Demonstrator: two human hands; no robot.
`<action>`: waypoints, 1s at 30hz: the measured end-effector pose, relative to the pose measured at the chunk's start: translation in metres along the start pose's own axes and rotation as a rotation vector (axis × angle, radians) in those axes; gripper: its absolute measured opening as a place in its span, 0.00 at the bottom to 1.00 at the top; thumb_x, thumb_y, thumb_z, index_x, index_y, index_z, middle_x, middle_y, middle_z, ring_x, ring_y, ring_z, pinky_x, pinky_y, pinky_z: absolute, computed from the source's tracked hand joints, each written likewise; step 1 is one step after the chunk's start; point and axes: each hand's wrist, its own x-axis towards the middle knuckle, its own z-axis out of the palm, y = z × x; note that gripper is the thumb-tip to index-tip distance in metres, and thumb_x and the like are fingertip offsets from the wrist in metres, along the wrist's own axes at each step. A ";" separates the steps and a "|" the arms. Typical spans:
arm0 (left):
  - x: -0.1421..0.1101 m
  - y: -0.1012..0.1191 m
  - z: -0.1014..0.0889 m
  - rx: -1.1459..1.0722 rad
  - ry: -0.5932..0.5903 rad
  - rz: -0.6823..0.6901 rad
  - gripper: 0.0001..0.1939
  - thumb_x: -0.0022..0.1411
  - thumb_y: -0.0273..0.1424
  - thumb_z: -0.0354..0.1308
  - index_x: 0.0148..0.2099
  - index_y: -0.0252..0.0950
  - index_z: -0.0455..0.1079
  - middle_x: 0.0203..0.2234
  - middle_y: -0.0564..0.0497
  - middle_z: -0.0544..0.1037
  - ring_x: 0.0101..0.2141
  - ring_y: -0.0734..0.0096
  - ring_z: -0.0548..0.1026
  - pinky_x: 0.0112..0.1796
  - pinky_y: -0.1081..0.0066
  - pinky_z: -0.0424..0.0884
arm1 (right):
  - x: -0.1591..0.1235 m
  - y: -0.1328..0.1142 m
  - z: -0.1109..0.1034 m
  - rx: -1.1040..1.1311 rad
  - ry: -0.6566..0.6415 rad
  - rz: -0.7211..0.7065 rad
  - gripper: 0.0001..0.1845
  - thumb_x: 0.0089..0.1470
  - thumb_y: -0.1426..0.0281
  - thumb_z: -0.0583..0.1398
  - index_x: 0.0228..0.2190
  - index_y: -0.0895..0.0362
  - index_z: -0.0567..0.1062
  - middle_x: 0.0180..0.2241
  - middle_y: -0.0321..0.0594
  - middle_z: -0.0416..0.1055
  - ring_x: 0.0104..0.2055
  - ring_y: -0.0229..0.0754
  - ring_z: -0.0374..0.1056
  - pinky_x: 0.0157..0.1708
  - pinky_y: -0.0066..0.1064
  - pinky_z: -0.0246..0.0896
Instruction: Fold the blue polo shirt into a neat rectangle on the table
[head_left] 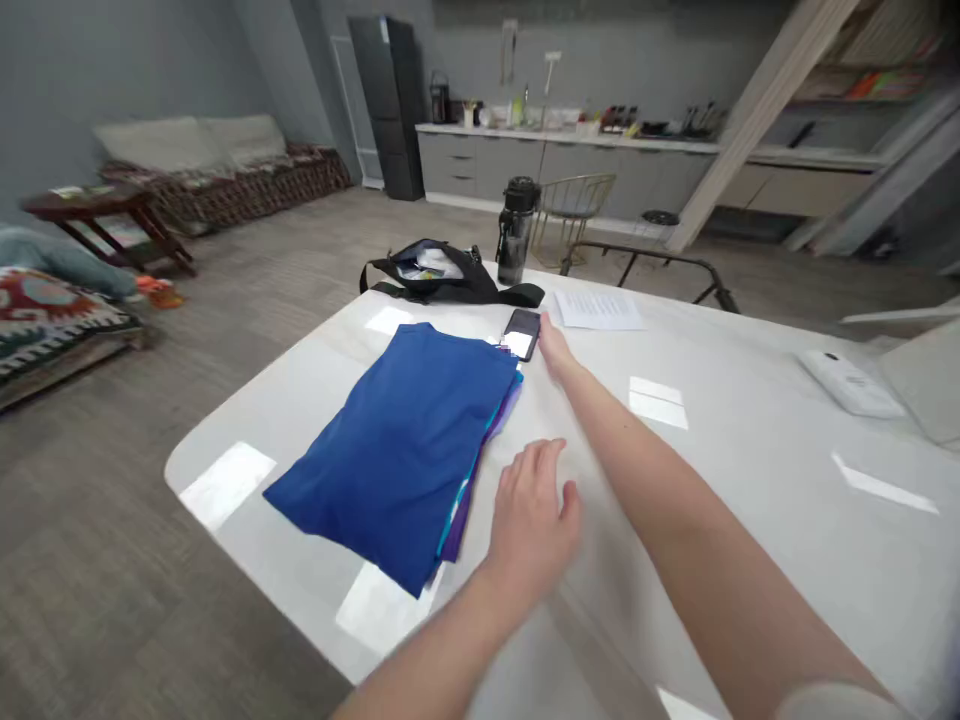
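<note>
Head view: the phone (519, 338) lies at the far right corner of the folded clothes (405, 430), on or just above the table (750, 420). The right hand (556, 350) is at its right edge, fingers close together; whether they pinch it or only touch it, I cannot tell. For a sure hold, the thumb and fingers should take opposite edges, clear of the screen, and any lift should rise before moving sideways, so the phone does not snag the cloth. The left hand (534, 510) holds nothing, fingers slightly bent and thumb apart, over the table just beside the clothes; keeping it off the stack would spare the folds. Beyond the phone are the open bag (480, 283) and the upright bottle (515, 235), with the paper (598, 310) to the right.
</note>
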 end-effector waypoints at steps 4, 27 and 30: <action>0.007 -0.005 -0.001 0.015 -0.009 0.035 0.16 0.66 0.23 0.53 0.54 0.41 0.69 0.48 0.48 0.78 0.49 0.60 0.76 0.53 0.59 0.70 | -0.044 0.013 -0.008 -0.139 0.115 -0.158 0.20 0.57 0.59 0.60 0.46 0.59 0.76 0.52 0.52 0.75 0.53 0.50 0.70 0.57 0.43 0.61; 0.104 -0.170 -0.166 0.554 -0.065 -0.312 0.32 0.71 0.52 0.44 0.66 0.40 0.65 0.62 0.36 0.70 0.58 0.42 0.71 0.54 0.49 0.68 | -0.222 -0.011 0.104 -0.241 -0.074 -0.090 0.44 0.44 0.53 0.72 0.59 0.53 0.66 0.57 0.49 0.71 0.60 0.52 0.68 0.60 0.44 0.62; 0.111 -0.181 -0.182 0.617 0.013 -0.216 0.22 0.72 0.45 0.47 0.53 0.39 0.75 0.51 0.39 0.78 0.50 0.51 0.77 0.47 0.59 0.71 | -0.216 -0.010 0.122 -0.234 -0.096 -0.109 0.35 0.52 0.54 0.67 0.57 0.53 0.66 0.51 0.46 0.74 0.53 0.49 0.71 0.55 0.41 0.65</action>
